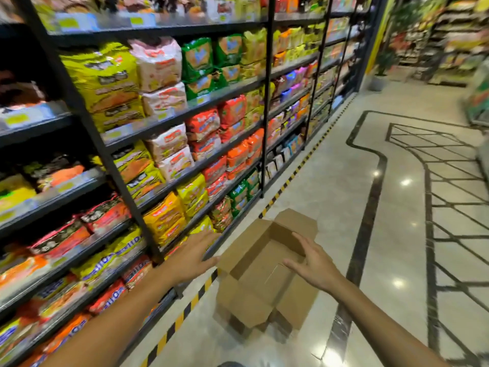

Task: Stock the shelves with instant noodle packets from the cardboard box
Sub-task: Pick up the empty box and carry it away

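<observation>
An open cardboard box [264, 274] stands on the shop floor, flaps spread, and its inside looks bare of packets. My left hand [193, 254] reaches out with straight fingers just left of the box, in front of the lowest shelf packets, holding nothing. My right hand [313, 263] hovers over the box's right side, fingers spread and relaxed, also holding nothing. Black metal shelves [185, 117] along the left are packed with instant noodle packets [164, 218] in yellow, white, red, orange and green.
A yellow-and-black hazard strip [182, 317] runs along the foot of the shelving. The glossy tiled aisle [391, 234] with dark inlay lines stretches ahead and right. More shelving [460, 41] and a potted plant [381, 72] stand at the far end.
</observation>
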`<state>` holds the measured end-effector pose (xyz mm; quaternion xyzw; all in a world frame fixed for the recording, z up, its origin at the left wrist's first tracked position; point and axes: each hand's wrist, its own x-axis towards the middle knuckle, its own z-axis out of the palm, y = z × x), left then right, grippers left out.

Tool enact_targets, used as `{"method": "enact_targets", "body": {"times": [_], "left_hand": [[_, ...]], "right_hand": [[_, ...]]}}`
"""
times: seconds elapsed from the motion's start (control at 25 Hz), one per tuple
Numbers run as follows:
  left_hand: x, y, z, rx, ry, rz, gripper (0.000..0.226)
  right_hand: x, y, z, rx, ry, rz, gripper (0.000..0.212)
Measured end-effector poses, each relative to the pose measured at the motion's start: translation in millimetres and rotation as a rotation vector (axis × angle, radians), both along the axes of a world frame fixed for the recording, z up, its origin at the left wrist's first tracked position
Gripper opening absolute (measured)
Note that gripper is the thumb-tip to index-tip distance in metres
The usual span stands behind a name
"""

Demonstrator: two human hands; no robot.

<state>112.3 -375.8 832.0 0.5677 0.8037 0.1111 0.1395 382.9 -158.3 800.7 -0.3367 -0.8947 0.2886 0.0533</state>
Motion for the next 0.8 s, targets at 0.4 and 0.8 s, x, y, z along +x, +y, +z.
{"method": "enact_targets", "body": {"times": [0.4, 0.8], "left_hand": [[-140, 162, -106, -0.030, -0.044, -0.174, 0.065], [-257, 301, -219, -0.030, -0.181, -0.324, 0.066]], "right_hand": [[-84, 84, -77, -0.145, 0.000, -0.263, 0.098], [-180, 140, -172, -0.251, -0.073, -0.578, 0.093]]}}
